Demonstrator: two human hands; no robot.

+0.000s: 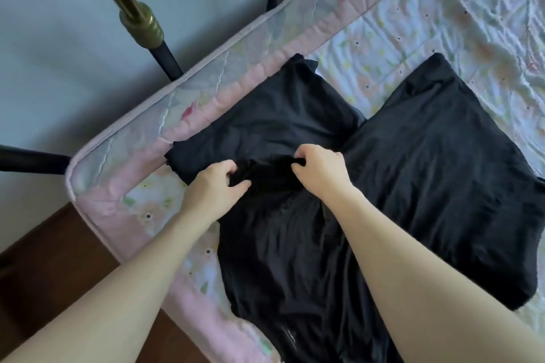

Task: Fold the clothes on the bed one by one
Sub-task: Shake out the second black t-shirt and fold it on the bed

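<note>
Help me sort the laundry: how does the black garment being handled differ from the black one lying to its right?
Both hands, left hand and right hand, grip the handled garment; the right garment lies untouched. The handled garment is bunched and creased; the right garment lies flat, roughly square. Both are black and rest on the floral quilt.

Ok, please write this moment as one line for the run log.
left hand: grips black garment | right hand: grips same garment | second black garment: lies right of it | bed: underneath

Soft, dim daylight; mild blur, wide-angle bending at edges.
</note>
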